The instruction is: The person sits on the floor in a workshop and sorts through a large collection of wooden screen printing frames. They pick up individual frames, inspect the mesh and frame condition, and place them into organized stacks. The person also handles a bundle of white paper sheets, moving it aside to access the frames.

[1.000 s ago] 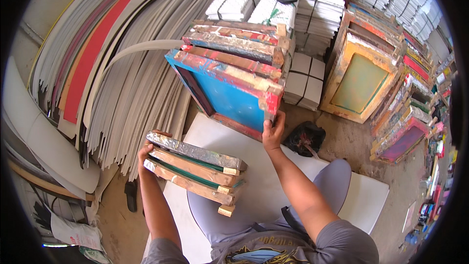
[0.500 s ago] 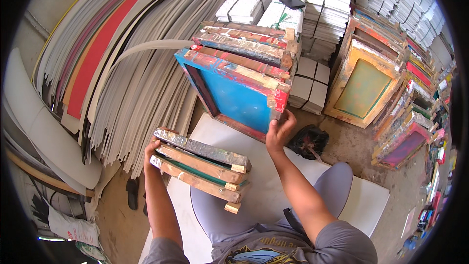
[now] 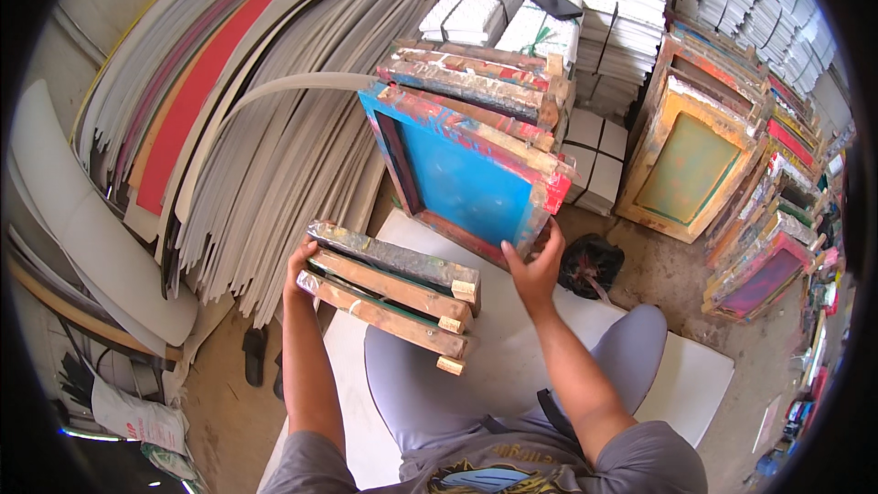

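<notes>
Our left hand point(image 3: 297, 272) closes around wooden frames point(image 3: 393, 291) at near left, our right hand point(image 3: 538, 276) (part-open, grip unclear) meets the blue screen point(image 3: 466, 176), paper bundles point(image 3: 468, 11) far behind.

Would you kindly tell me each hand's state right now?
Left hand: closed, holding a stack of wooden screen-printing frames by its left end.
Right hand: thumb and fingers parted at the blue-meshed frame; whether it grips cannot be told.

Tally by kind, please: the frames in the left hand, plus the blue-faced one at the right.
Grey-edged frame in the left hand: 1
Wood-edged frames in the left hand: 2
Blue-faced frame at the right hand: 1
Total: 4
</notes>
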Demonstrator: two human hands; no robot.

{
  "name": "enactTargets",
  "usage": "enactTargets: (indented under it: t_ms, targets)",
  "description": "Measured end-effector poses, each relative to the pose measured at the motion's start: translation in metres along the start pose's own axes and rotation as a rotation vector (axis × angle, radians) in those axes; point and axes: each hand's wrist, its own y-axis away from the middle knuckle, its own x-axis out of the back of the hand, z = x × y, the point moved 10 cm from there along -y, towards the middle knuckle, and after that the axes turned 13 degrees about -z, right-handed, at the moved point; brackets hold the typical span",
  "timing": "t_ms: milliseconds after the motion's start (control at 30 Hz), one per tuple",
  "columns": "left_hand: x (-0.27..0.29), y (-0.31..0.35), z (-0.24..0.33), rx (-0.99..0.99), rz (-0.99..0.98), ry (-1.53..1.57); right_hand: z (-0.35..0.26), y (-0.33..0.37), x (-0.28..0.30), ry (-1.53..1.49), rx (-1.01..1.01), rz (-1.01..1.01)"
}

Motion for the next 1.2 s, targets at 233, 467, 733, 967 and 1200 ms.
enactTargets:
  t_ms: [233,467,733,967,1200]
  targets:
    - [-0.013,-0.004,0.005,-0.009,-0.026,-0.016,-0.013,-0.039,0.002,0.235,0.069,0.027]
    - [-0.003,0.001,0.0,-0.004,-0.033,0.0,-0.07,-0.035,0.005,0.3,0.289,0.092]
    - [-0.004,0.003,0.002,-0.008,-0.006,-0.041,-0.043,-0.015,-0.043,-0.316,0.191,0.023]
    - [-0.01,0.007,0.004,-0.021,0.002,-0.034,-0.045,-0.017,-0.05,-0.265,0.279,-0.011]
    - [-0.01,0.005,0.004,-0.005,0.003,-0.033,-0.002,-0.042,-0.037,-0.212,0.132,0.106]
